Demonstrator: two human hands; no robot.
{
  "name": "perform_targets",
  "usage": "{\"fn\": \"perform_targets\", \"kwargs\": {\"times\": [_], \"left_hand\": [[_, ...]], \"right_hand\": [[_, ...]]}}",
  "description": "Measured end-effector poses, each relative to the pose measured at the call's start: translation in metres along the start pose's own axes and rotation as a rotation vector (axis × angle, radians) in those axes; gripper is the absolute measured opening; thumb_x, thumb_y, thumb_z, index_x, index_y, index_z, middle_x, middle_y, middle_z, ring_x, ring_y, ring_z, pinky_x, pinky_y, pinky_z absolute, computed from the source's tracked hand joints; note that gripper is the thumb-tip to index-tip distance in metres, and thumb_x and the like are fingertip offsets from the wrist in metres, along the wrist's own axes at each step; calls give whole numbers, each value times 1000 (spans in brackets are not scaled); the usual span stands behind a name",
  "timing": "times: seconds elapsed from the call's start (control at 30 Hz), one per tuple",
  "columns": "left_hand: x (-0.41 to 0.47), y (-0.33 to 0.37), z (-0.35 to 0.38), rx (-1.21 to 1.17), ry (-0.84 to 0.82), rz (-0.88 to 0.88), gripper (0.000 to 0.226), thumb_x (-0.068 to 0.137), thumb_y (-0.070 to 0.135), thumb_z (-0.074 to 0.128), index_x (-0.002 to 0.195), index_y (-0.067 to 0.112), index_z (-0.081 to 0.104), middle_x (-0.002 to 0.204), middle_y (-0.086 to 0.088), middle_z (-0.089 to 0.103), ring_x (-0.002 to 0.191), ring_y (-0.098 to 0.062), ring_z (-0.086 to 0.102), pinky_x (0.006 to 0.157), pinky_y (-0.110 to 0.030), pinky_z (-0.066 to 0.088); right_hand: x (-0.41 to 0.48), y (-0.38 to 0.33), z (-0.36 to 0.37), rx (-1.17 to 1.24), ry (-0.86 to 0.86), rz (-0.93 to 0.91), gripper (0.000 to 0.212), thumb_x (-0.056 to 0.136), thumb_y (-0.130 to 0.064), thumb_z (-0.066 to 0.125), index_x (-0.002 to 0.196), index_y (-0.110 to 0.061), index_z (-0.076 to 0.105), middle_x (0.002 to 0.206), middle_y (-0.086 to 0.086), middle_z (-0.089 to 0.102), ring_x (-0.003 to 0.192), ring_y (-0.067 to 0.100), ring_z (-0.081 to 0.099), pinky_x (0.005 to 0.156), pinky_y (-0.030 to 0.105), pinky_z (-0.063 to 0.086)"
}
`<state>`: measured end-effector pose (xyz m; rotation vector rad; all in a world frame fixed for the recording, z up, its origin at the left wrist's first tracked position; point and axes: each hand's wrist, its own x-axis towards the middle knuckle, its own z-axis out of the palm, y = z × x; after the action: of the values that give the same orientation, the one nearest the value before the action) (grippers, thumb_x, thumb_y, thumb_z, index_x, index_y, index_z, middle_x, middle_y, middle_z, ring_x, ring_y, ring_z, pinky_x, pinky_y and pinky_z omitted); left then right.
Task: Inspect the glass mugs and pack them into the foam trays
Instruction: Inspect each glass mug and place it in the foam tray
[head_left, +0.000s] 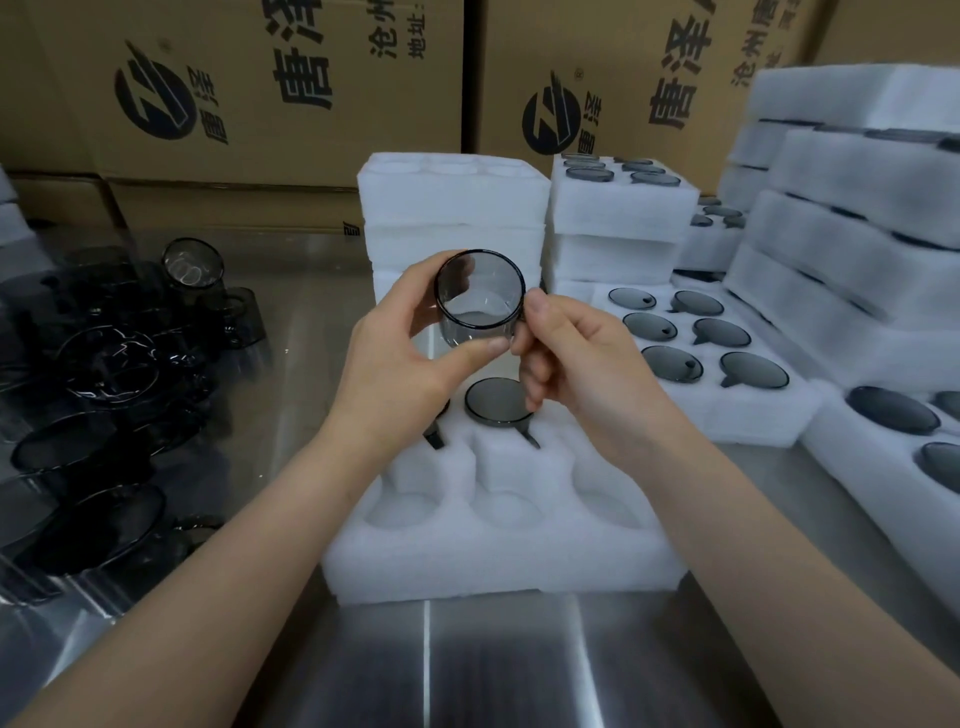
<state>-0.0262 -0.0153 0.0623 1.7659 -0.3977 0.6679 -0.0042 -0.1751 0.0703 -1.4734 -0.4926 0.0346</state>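
The glass mug (478, 299) is up in the air between both hands, held over the far part of the foam tray (493, 566) that sits on the steel desk (509, 670). It is smoky grey and see-through, with a thin dark rim. It is tipped so its open mouth faces the person, and the round base shows pale through the wall. The left hand (400, 364) wraps the body from the left, thumb pressed along the lower side and fingers curled behind. The right hand (576, 358) pinches the mug's right edge; its fingers cover that side, so I can't make out the handle.

Below, the tray has one packed mug (497, 400) sitting in a pocket in the middle, its handle lying in a slot toward the person. A second dark handle peeks out under the left wrist. The three pockets in the near row hold nothing.

To the left, loose mugs (104, 364) of the same dark glass crowd the desk. To the right lies a filled tray (727, 410) with six mugs, among taller stacks. Behind the hands is a stack of trays (452, 218), then printed cardboard boxes (291, 78).
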Motion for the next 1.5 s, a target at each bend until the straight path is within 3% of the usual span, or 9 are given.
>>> {"fn": "perform_targets", "kwargs": {"times": [0.2, 0.37, 0.73, 0.93, 1.07, 1.17, 1.33, 1.43, 1.5], "left_hand": [[1, 1, -2, -177, 25, -93, 46, 75, 18, 73, 118, 22, 57, 114, -1, 67, 107, -8, 65, 94, -28, 51], [2, 1, -5, -304, 20, -167, 49, 81, 23, 73, 123, 3, 57, 99, -8, 72, 95, -19, 70, 86, -32, 57], [4, -1, -8, -350, -97, -245, 35, 90, 33, 52, 111, 8, 66, 91, -7, 73, 84, -24, 72, 65, -32, 58], [2, 0, -5, -294, -142, -228, 44, 83, 27, 61, 121, 6, 62, 94, -12, 70, 85, -29, 68, 74, -44, 59], [2, -1, -2, -214, -213, -207, 64, 69, 23, 74, 130, 12, 58, 96, 1, 72, 86, -9, 67, 79, -23, 53], [2, -2, -2, -121, -258, -151, 64, 63, 19, 81, 123, 17, 59, 108, -5, 68, 93, -15, 66, 83, -29, 53], [3, -8, -3, -264, -182, -123, 57, 61, 2, 80, 106, 17, 48, 114, -13, 58, 96, -13, 65, 86, -30, 54], [3, -12, -5, -275, -154, -91, 60, 61, 1, 82, 106, 17, 46, 113, -9, 55, 100, -12, 63, 86, -28, 52], [4, -12, -7, -284, -146, -80, 63, 59, 10, 86, 107, 19, 47, 111, -3, 59, 104, -15, 63, 90, -30, 51]], "right_hand": [[-1, 1, -3, 106, -140, -56, 30, 100, -26, 44, 83, -17, 67, 56, -3, 46, 52, 17, 44, 55, 27, 44], [-3, -2, 0, 52, -168, -128, 21, 94, -21, 46, 94, -16, 66, 53, -3, 49, 49, 16, 46, 56, 27, 43], [-7, -7, 6, -138, -24, -261, 18, 90, 3, 62, 83, -12, 66, 48, -8, 50, 47, 7, 44, 53, 16, 38], [-6, -11, 5, -110, 70, -249, 23, 93, -22, 57, 71, -15, 63, 43, -17, 46, 45, 2, 38, 51, 18, 36], [-4, -12, 3, -86, 150, -180, 49, 87, -55, 53, 57, -17, 60, 39, -13, 41, 43, 3, 35, 50, 17, 36], [-3, -9, 4, -20, 186, -108, 47, 77, -58, 51, 48, -23, 60, 44, -9, 51, 44, 3, 42, 52, 15, 40], [3, -4, -5, 101, 153, -126, 22, 91, -35, 58, 99, -19, 71, 81, -4, 60, 71, 13, 57, 72, 33, 53], [4, 0, -8, 21, 29, -37, 37, 83, -36, 64, 119, -30, 65, 109, 4, 63, 96, 19, 62, 84, 41, 54], [2, 0, -7, 2, -75, 4, 46, 81, -37, 69, 126, -30, 62, 116, 10, 62, 95, 19, 65, 79, 39, 54]]}}
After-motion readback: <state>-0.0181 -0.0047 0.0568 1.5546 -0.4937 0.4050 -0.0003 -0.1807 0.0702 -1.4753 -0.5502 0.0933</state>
